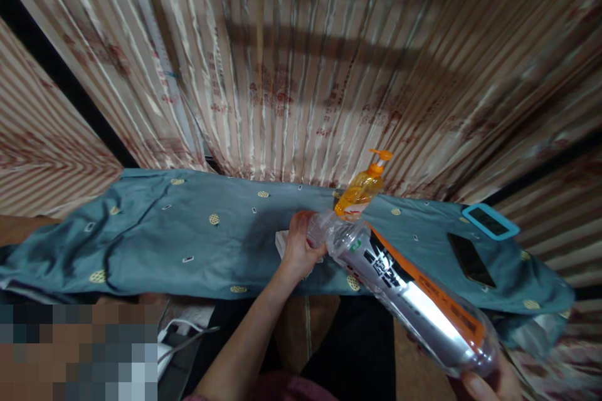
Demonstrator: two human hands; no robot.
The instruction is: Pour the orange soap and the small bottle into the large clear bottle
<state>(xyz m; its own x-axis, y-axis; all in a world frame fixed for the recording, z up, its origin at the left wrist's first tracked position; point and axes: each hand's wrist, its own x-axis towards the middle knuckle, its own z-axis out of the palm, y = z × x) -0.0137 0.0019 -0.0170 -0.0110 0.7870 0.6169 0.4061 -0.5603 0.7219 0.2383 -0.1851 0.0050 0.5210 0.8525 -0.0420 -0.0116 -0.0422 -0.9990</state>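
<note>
I see a clear bottle (pixel 404 291) with an orange-and-black label, tilted, neck toward the far side, above the near edge of the counter (pixel 155 244). My left hand (pixel 298 247) is curled around the bottle's neck end. My right hand (pixel 489 382) supports the base from below at the frame's lower edge; only fingertips show, so I cannot tell its grip. Just behind the neck stands an orange pump bottle (pixel 362 191). A white cloth (pixel 282 241) lies under the left hand. A phone (pixel 470 260) and a blue-framed device (pixel 491 221) lie to the right.
</note>
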